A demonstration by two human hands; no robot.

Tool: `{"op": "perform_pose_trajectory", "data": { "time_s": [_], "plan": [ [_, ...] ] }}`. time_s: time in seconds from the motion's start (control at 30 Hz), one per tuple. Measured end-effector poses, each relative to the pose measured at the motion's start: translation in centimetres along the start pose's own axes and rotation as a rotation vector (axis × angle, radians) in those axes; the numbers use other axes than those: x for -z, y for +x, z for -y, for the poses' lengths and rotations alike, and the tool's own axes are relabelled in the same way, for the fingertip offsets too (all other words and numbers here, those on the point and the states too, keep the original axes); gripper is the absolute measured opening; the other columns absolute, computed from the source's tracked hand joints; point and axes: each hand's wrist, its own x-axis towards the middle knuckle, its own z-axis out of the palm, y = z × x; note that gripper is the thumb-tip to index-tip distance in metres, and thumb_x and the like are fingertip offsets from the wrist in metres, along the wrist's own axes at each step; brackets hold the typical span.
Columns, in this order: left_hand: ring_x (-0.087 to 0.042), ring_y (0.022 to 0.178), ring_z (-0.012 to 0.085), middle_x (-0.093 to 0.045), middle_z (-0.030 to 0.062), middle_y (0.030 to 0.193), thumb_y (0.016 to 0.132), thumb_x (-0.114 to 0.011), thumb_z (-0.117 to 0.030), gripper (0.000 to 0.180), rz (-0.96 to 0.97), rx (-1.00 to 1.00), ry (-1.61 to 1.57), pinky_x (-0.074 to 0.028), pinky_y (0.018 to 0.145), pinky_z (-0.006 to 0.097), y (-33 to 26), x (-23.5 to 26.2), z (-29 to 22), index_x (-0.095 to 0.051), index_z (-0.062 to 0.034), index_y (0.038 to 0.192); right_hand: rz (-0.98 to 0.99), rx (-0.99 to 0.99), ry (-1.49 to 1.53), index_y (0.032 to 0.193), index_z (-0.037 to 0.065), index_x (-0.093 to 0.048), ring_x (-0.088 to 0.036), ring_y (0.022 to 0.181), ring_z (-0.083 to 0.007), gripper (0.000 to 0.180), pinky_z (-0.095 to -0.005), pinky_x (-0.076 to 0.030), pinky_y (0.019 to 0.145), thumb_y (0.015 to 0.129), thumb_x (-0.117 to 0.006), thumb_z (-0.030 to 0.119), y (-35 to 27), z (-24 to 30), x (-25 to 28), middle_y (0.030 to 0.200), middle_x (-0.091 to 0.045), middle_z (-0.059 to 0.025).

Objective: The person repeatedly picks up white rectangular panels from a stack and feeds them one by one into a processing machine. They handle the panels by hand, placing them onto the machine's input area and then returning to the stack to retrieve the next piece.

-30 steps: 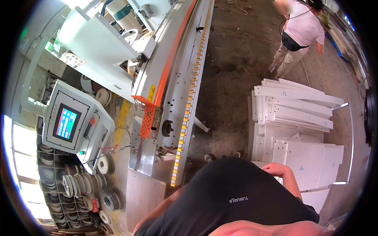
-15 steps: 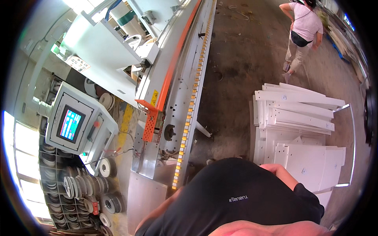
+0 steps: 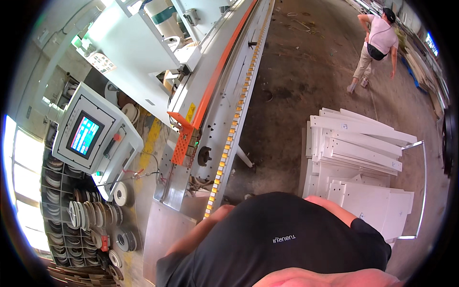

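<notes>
Just beside the yellow-and-white roller rail (image 3: 223, 164) is the left hand (image 3: 223, 212); the right hand (image 3: 313, 200), mostly hidden by the black shirt (image 3: 282, 225), is near stacked white panels (image 3: 375, 203). I cannot tell whether either grips anything.

Site is a panel-furniture workshop. Evidence: a long edge-banding machine (image 3: 191, 100) runs up the middle, a touchscreen console (image 3: 86, 134) standing at the left; rolls of edge banding (image 3: 98, 214) fill a wire rack (image 3: 47, 189); drilled white panels (image 3: 366, 143) lie stacked at the right; scraps (image 3: 308, 26) litter the stained concrete floor (image 3: 311, 71).
</notes>
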Motion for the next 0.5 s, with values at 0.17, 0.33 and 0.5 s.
{"op": "perform_pose_trajectory", "data": {
  "time_s": [0.17, 0.33, 0.5],
  "plan": [
    [-0.067, 0.112, 0.0199, -0.074, 0.0134, 0.118, 0.107, -0.054, -0.027, 0.035, -0.061, 0.316, -0.442, -0.05, 0.1, 0.037, 0.0, -0.4, 0.8, -0.07, 0.0004, 0.123, -0.352, 0.063, -0.423, 0.078, 0.008, -0.068, -0.062, 0.066, -0.0238, 0.028, -0.0391, -0.048, 0.063, 0.081, -0.074, 0.036, -1.1, 2.0, -1.7, 0.07, -0.064, -0.0093],
    [-0.069, 0.108, 0.0173, -0.075, 0.008, 0.119, 0.099, -0.067, -0.017, 0.03, 0.028, 0.222, -0.767, -0.054, 0.095, 0.034, -0.4, -0.8, 6.2, -0.071, 0.0015, 0.122, -0.037, -0.049, -0.101, 0.083, 0.011, -0.071, -0.064, 0.066, -0.0221, 0.025, -0.0398, -0.051, 0.063, 0.082, -0.075, 0.036, -4.7, 4.9, -0.5, 0.074, -0.069, -0.0053],
    [-0.07, 0.104, 0.0139, -0.076, 0.0064, 0.114, 0.093, -0.08, -0.013, 0.034, 0.075, 0.24, -0.983, -0.055, 0.093, 0.031, -0.1, 0.3, 7.7, -0.07, 0.0005, 0.122, -0.274, -0.024, -0.363, 0.091, 0.014, -0.073, -0.068, 0.071, -0.022, 0.018, -0.0376, -0.052, 0.065, 0.08, -0.076, 0.029, -3.5, 6.8, -3.5, 0.077, -0.072, -0.0035]
  ]
}}
